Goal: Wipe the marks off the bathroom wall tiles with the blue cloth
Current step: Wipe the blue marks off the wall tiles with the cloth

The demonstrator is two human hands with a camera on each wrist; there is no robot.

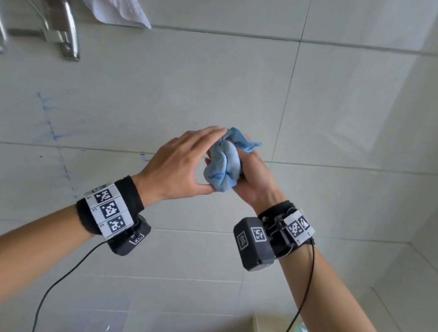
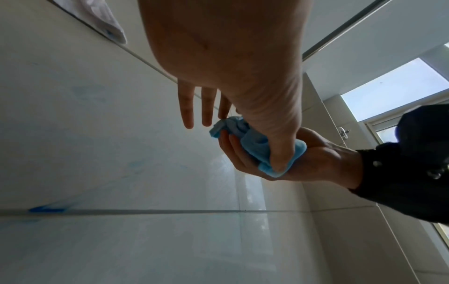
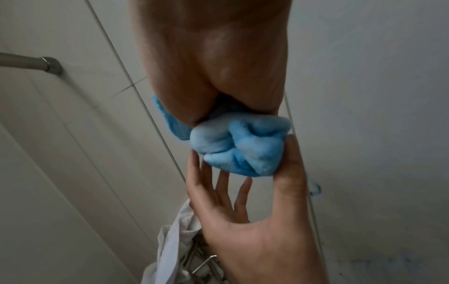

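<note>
The blue cloth (image 1: 223, 163) is bunched into a ball in front of the white wall tiles (image 1: 346, 110). My right hand (image 1: 253, 176) grips it from behind, fingers curled round it. My left hand (image 1: 192, 156) has straight, spread fingers, and its thumb presses the cloth's lower end. The left wrist view shows that thumb pushing the cloth (image 2: 255, 146) into the right palm (image 2: 303, 163). In the right wrist view the cloth (image 3: 243, 146) bulges out of my right hand (image 3: 211, 67). Faint blue marks (image 1: 48, 122) run down the tiles to the left, with a small one (image 1: 143, 156) on the grout line.
A metal towel rack (image 1: 62, 25) with a white towel (image 1: 115, 0) hangs at the upper left. The wall meets a side wall at a corner (image 1: 412, 241) on the right. A bright blue smear (image 2: 46, 209) sits on a grout line. A window (image 2: 388, 90) is off to the right.
</note>
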